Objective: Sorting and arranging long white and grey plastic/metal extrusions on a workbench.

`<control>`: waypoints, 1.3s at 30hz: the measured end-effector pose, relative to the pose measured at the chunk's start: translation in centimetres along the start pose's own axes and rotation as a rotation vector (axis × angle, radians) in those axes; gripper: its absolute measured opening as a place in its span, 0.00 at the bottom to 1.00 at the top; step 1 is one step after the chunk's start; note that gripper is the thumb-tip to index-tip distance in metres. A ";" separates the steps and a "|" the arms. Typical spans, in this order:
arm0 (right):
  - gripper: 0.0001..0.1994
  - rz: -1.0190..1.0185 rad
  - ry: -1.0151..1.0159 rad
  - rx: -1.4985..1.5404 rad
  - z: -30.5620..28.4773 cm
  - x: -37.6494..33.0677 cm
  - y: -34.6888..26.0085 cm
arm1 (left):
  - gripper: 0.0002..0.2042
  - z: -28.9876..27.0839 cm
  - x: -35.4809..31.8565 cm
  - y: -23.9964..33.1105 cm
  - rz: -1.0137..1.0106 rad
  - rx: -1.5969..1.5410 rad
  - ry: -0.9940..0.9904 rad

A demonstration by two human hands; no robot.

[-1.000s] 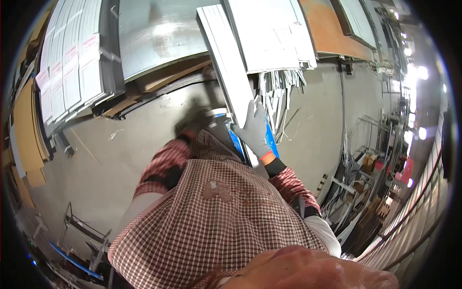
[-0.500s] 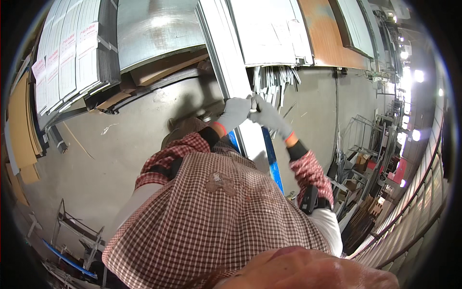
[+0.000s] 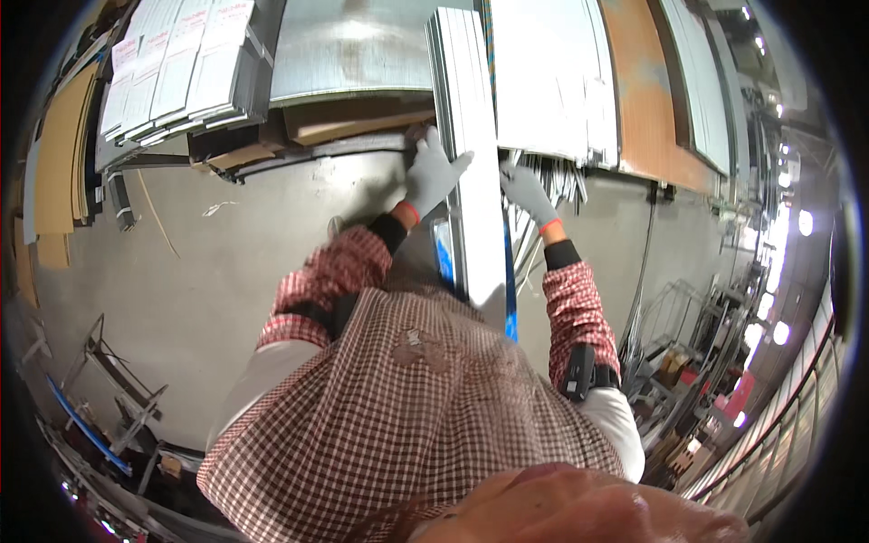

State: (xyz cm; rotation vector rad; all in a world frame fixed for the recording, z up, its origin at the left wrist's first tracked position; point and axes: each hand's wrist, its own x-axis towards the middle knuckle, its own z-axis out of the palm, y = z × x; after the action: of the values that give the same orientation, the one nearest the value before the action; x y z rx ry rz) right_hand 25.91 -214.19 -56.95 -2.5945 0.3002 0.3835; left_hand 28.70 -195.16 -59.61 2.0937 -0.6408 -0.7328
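A long stack of narrow white panels (image 3: 475, 118) runs away from my body, its dark layered edges showing along the left side. My left hand (image 3: 432, 172), in a grey glove with a red cuff, lies at the stack's left edge. Its thumb reaches over the white top face, and the other fingers stretch forward, apart from the thumb. On the opposite side, my right hand (image 3: 528, 193), gloved alike, has its fingers extended close to the right edge. Whether those fingertips touch the stack I cannot tell. Neither hand shows anything gripped.
Bundled white panels (image 3: 186, 68) are piled at the far left, beside a grey metal sheet (image 3: 353, 45). A wide white stack (image 3: 548, 81) and an orange-brown board (image 3: 647, 109) lie at the far right. Thin strips (image 3: 566, 178) hang below. A metal frame (image 3: 122, 385) stands at lower left.
My hands were together over the white stack and have separated, one to each side of it. The whole view has shifted, so the stack appears straighter and further right.
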 end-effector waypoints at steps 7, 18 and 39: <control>0.13 -0.001 -0.342 -0.248 0.4 -4.4 1.0 | 0.48 7.8 -3.4 -3.9 0.046 -0.172 -0.013; 0.23 -0.607 -0.438 0.327 -7.7 -7.1 -12.3 | 0.33 -6.9 -7.7 4.0 0.372 -0.589 -0.015; 0.46 0.087 0.172 -0.352 5.2 -6.5 -10.3 | 0.14 2.5 -0.7 -19.9 0.497 0.178 0.091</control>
State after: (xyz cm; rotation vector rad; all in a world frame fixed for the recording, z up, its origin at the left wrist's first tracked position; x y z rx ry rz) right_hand 21.62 -201.83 -54.68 -2.9750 0.4408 0.2625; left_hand 30.18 -185.19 -76.97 1.9886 -1.1534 -0.3063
